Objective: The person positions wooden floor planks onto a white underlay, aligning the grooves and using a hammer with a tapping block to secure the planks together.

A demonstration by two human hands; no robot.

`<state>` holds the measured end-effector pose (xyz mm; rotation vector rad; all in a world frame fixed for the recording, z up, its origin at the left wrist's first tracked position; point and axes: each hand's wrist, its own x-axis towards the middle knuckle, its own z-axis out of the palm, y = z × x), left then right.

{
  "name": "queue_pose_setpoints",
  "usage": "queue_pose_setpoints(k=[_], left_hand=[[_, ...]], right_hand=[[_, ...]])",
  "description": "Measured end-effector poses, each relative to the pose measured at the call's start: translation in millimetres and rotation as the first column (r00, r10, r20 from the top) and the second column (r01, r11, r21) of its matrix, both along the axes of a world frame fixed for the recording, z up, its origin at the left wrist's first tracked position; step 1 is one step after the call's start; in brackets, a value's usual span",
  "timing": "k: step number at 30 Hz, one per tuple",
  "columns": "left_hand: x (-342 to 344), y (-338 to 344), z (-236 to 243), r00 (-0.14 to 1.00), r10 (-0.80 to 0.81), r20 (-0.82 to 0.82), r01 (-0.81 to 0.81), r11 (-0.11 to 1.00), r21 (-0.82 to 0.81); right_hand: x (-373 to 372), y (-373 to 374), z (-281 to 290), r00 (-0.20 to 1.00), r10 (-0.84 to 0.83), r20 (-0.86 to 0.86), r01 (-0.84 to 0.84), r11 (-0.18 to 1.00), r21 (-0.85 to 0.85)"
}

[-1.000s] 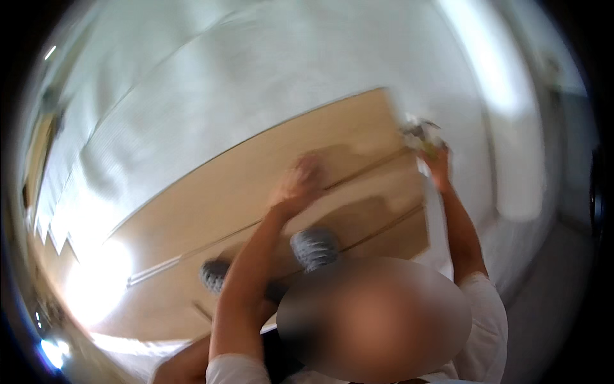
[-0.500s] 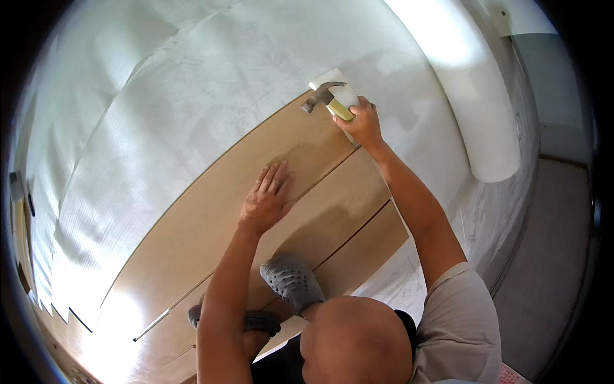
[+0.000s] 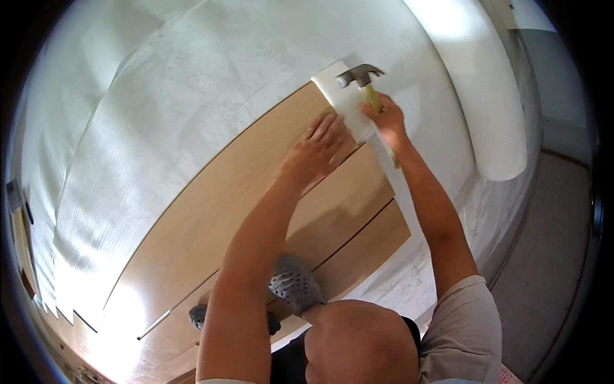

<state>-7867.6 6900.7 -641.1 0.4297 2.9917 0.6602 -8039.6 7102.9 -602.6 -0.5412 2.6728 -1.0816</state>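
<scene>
My right hand (image 3: 385, 118) grips the yellow handle of a claw hammer (image 3: 361, 78), whose steel head hovers over a white block (image 3: 342, 96) set against the end of the top wooden floor plank (image 3: 243, 185). My left hand (image 3: 320, 144) lies flat, fingers spread, on that plank right beside the white block. Two shorter planks (image 3: 355, 214) lie nearer me, joined to it. My grey perforated shoe (image 3: 294, 285) rests on the planks below my left arm.
White foam underlay (image 3: 192, 89) covers the floor beyond the planks. A roll of the same underlay (image 3: 483, 96) lies at the upper right. Bare grey floor (image 3: 550, 256) runs along the right. A second grey shoe (image 3: 198, 315) shows at lower left.
My right hand has carried the hammer toward the plank end, over the white block. My left hand has slid up the plank to sit beside that block. The camera view has shifted.
</scene>
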Motion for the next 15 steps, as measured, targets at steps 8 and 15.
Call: queue_pose_setpoints(k=[8, 15], left_hand=[[26, -25, -32, 0.951, 0.244, 0.189, -0.247, 0.969, -0.011], [-45, 50, -34, 0.989, 0.143, 0.037, -0.143, 0.990, 0.002]], right_hand=[[-100, 23, -118, 0.916, 0.171, 0.362, -0.214, 0.973, 0.081], [-172, 137, -137, 0.835, 0.451, 0.314, -0.458, 0.887, -0.055]])
